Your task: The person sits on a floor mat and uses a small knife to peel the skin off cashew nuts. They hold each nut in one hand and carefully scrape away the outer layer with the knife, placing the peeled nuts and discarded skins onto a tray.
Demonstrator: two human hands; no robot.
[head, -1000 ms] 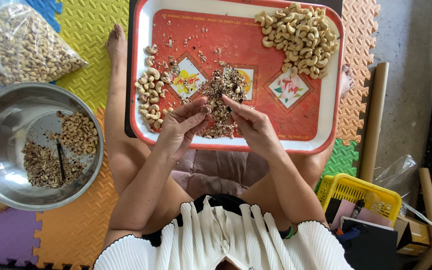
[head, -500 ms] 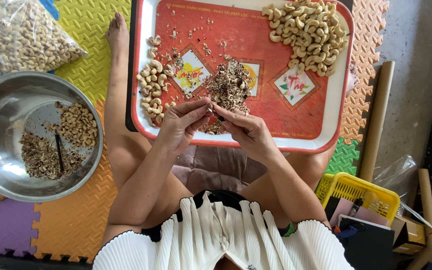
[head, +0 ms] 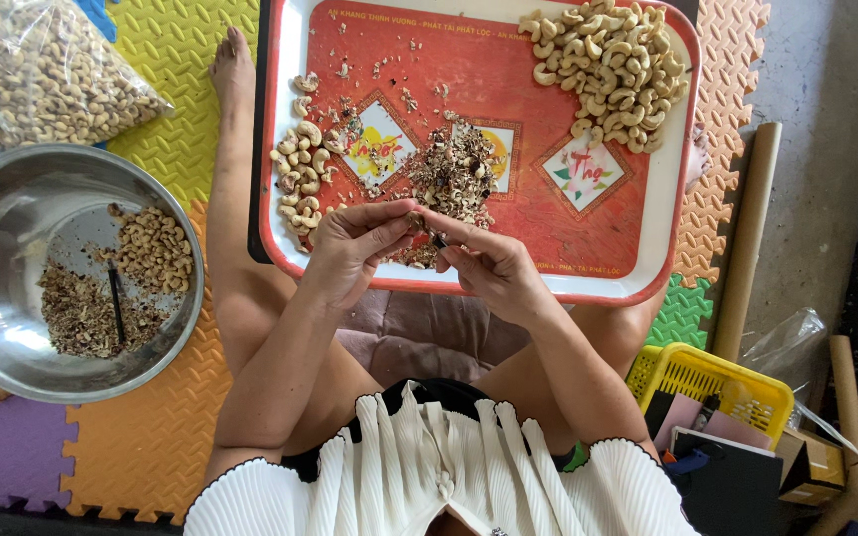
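Red-and-white, the rectangular plastic tray [head: 662, 248] lies across the seated person's legs, and both hands meet over its near edge. The left hand [head: 350, 248] pinches a small brown cashew nut [head: 415, 220] between thumb and forefinger, so its grip is narrow and closed on the nut. The right hand [head: 489, 266] comes in from the other side, fingers curled tight around a thin dark peeling tool [head: 440, 240], whose tip sits just below and to the right of the nut. The nut therefore lies between the two hands, at the left fingertips, with the tool touching or nearly touching it; which one cannot be told.

Just beyond the hands lies a heap of brown skin scraps [head: 454, 179]. A row of peeled pale cashews [head: 300, 169] lies along the tray's left side, and a larger pile of pale cashews [head: 613, 60] fills its far right corner. Left of the tray a round steel bowl [head: 12, 228] holds more nuts and scraps.
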